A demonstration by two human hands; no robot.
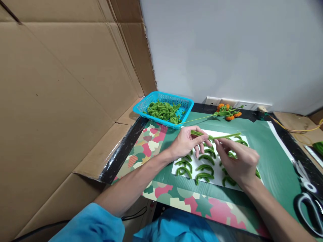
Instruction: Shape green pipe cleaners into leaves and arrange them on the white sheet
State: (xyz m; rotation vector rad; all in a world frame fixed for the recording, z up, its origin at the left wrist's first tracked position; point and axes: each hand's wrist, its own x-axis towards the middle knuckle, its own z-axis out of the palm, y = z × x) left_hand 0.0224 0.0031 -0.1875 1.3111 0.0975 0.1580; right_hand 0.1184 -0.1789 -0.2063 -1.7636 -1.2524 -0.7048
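Note:
A green pipe cleaner (228, 135) is held over the white sheet (193, 169), its straight end pointing right. My left hand (187, 143) is closed on its left part, thumb pressed on top and the other fingers partly spread below. With thumb and fingertip pinched together, my right hand (238, 161) grips it just right of the left thumb. On the sheet beneath lie several curved, folded green pipe cleaner pieces (205, 175) in rows. My right hand and forearm hide some of them.
A blue basket (163, 93) of green pieces stands at the back left. Orange pipe cleaner flowers (230, 117) lie behind the sheet. Scissors (306, 185) lie at right on the green mat (272, 161). Cardboard (70, 84) walls the left; a yellow cable (295, 129) runs back right.

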